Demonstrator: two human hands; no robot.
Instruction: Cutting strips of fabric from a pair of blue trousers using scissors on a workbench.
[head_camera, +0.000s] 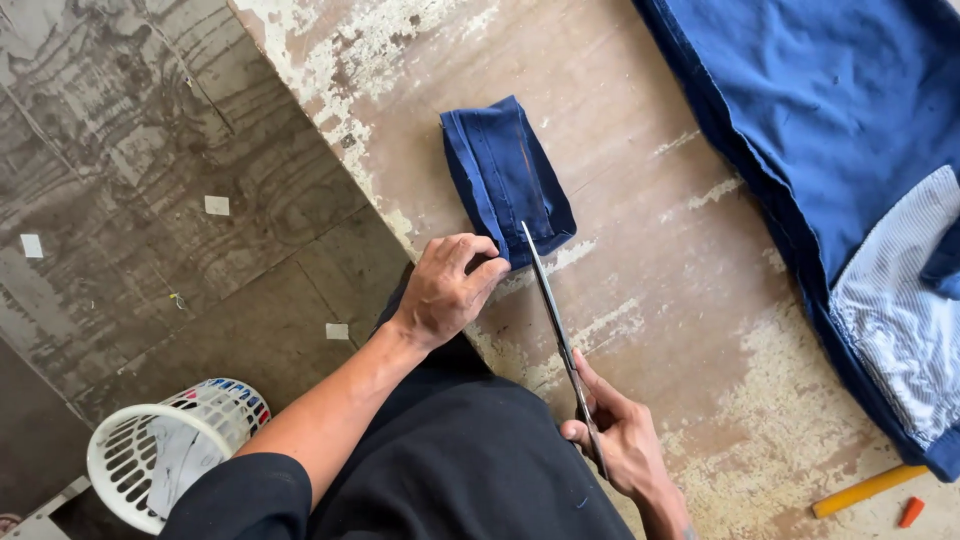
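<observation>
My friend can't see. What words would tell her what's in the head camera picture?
A person's right hand holds long scissors to the edge of a small folded blue cloth piece, which the left hand pins on a worn wooden table. A larger blue garment lies on the right, and a white basket stands on the floor.

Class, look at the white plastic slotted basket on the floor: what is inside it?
Inside the white plastic slotted basket lies a crumpled pale grey scrap, paper or cloth. Whatever lies beneath it, and the basket's bottom, is hidden by the scrap and the wall.
</observation>
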